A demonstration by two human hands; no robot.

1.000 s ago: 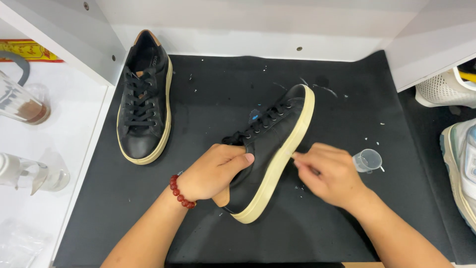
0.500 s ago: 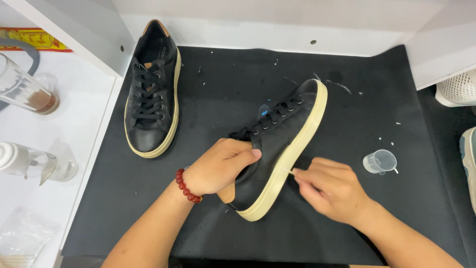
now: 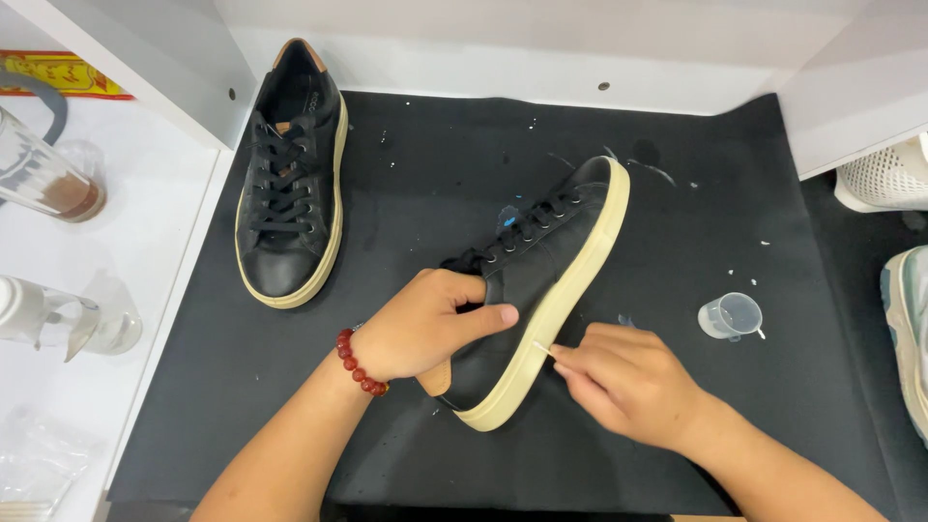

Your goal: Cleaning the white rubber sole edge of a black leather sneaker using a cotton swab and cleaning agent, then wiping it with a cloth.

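My left hand (image 3: 425,324) grips the heel end of a black lace-up sneaker (image 3: 541,261) with a cream sole, tilted on its side on the black mat (image 3: 435,184). A red bead bracelet (image 3: 360,362) circles that wrist. My right hand (image 3: 623,382) pinches a thin pale stick (image 3: 541,350), its tip touching the cream sole edge. The matching second sneaker (image 3: 290,184) lies flat at the mat's back left, away from both hands.
A small clear plastic cup (image 3: 731,316) stands on the mat right of my right hand. Clear glass bottles (image 3: 43,179) sit on the white shelf at left. Other light-coloured shoes (image 3: 889,179) lie at the right edge. White walls enclose the back.
The view has shifted slightly. My right hand has moved a little along the sole edge with the stick. My left hand keeps its grip on the sneaker.
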